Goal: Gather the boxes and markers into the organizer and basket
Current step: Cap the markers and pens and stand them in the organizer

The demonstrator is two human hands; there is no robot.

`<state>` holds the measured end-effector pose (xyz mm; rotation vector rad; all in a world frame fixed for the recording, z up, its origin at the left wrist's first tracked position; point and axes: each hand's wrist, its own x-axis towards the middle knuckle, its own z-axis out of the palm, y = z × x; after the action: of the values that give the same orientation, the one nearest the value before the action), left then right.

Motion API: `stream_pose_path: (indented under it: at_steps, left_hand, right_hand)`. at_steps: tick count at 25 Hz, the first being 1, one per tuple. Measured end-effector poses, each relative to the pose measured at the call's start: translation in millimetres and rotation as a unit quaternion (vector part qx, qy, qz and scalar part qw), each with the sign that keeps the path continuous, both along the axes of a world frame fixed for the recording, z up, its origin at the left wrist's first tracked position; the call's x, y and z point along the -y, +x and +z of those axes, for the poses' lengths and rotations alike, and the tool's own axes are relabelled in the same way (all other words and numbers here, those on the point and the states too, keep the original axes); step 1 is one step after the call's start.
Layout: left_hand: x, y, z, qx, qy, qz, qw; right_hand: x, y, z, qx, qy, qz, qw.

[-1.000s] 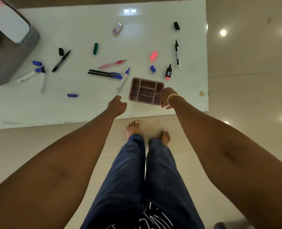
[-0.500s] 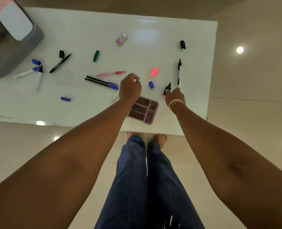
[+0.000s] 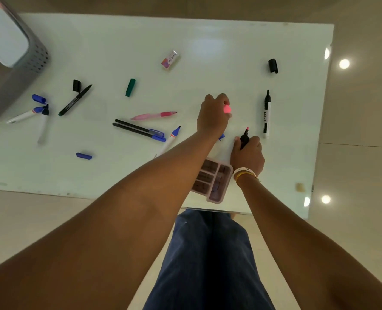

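Since half a second before, both hands had gone farther over the table: the left hand (image 3: 213,117) had left the place above the organizer and reached the pink cap, and the right hand (image 3: 248,153) had closed on the short marker.

From the head camera, the left hand's fingers were curled around the pink cap (image 3: 227,109), of which only the glowing rounded end showed. The right hand gripped the black highlighter (image 3: 244,137), its pink tip uncovered and pointing away from the person. The pink organizer (image 3: 214,182), a shallow tray with several compartments, lay at the near edge of the table (image 3: 230,41), partly hidden under both wrists; one corner came very close to the edge.

A black-and-white marker (image 3: 266,115) lay just beside the right hand, near the right edge of the table. A black cap (image 3: 273,66) was farther away in the same corner. Two dark pens with blue caps (image 3: 138,130), a pink pen (image 3: 154,115) and a blue-tipped marker (image 3: 171,139) lay left of the left hand. The grey basket (image 3: 13,70) stood at the far left corner, well apart from both hands, with more markers and caps near it. A broad bare strip of the table ran along the far side, with only the small box (image 3: 169,59) on it.
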<state>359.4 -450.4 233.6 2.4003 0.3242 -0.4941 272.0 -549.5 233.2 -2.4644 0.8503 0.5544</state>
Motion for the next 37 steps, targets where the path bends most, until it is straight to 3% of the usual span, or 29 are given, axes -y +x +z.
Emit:
stream_pose_path:
  at_steps: [3, 5, 7, 9, 12, 14, 20, 24, 30, 37]
  left_hand:
    - [-3, 5, 0, -0.008, -0.037, 0.041, 0.998]
    - [-13, 11, 9, -0.068, -0.124, 0.140, 0.980]
    - [-23, 12, 27, -0.138, -0.260, 0.280, 0.914]
    - [-35, 8, 47, -0.186, -0.390, 0.385, 0.816]
    - [-58, -1, 65, -0.181, -0.546, 0.478, 0.664]
    - [-68, -7, 72, -0.160, -0.576, 0.501, 0.626]
    - [-83, -24, 82, -0.132, -0.597, 0.506, 0.609]
    - [-90, -31, 88, -0.127, -0.584, 0.478, 0.644]
    - [-96, -35, 94, -0.112, -0.529, 0.402, 0.739]
    - [-102, -38, 101, -0.092, -0.505, 0.363, 0.778]
  right_hand:
    - [1, 2, 2, -0.006, 0.008, 0.001, 1.000]
    - [2, 7, 11, -0.005, 0.040, -0.013, 0.999]
    - [-3, 13, 23, 0.022, 0.096, -0.026, 0.995]
    - [-11, 23, 38, 0.068, 0.170, -0.029, 0.983]
    - [-31, 37, 62, 0.120, 0.254, 0.017, 0.960]
    - [-41, 44, 74, 0.152, 0.265, 0.058, 0.950]
    - [-58, 44, 79, 0.206, 0.230, 0.136, 0.941]
    - [-61, 42, 81, 0.212, 0.188, 0.198, 0.938]
    - [-71, 40, 91, 0.135, 0.152, 0.309, 0.929]
    - [-82, 34, 101, 0.086, 0.165, 0.311, 0.932]
